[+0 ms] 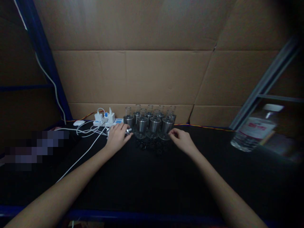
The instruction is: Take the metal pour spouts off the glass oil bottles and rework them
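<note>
Work surface (147, 186): black, dim; both forearms extend across it from the near edge. Left hand (117, 136): palm down, fingers curled over a small metal cylinder (128, 131) lying on its side at the left end of the cluster; seemingly closed on it, though the fingers hide most of the part. Right hand (181, 139): fingertips pinched together at the base rim of the nearest right-hand cup unit (167, 126); whether anything sits between them cannot be told. Small dark loose parts (152, 146): scattered just in front of the units, between the hands. Cup units (149, 120): two rows, metal bodies with clear tops, upright, touching or nearly so. Handling note, by judgement: lift the cylinder straight up and steady the neighbouring unit, since the rows look easily toppled. Power strip (106, 121) with white cables: behind the left hand. Cardboard backing (142, 76): rear wall.
</note>
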{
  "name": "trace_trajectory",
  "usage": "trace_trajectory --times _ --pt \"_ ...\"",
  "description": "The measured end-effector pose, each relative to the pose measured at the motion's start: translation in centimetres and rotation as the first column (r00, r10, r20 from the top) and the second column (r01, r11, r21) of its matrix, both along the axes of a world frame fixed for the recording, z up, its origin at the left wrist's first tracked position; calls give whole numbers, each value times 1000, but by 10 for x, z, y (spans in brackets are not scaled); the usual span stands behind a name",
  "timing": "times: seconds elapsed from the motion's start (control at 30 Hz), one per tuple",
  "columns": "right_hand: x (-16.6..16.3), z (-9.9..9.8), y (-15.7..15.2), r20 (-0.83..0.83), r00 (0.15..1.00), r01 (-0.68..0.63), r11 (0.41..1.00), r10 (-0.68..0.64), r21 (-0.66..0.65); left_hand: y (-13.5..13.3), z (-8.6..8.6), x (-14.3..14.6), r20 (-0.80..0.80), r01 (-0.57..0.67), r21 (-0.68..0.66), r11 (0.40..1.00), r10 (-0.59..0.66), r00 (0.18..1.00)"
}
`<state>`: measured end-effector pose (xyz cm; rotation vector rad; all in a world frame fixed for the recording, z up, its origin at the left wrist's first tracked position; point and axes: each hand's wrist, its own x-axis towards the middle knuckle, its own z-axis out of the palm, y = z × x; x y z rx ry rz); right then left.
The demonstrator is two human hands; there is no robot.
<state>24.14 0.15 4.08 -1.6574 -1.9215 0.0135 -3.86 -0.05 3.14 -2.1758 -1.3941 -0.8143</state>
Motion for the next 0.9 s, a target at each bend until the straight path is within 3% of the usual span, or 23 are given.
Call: trace_trajectory --times 0.3,0.77,0.9 --pt "-12 -8 -2 -17 1000 -21 1000 21 -10 17 4 -31 -107 -173 32 984 175 979" --pt "-21 -3 -7 -73 997 16 1000 -15 19 16 0 -28 -199 -168 46 985 174 965" --pt "-23 -4 -7 -110 994 -3 997 12 82 14 0 -27 -184 -161 54 986 168 968"
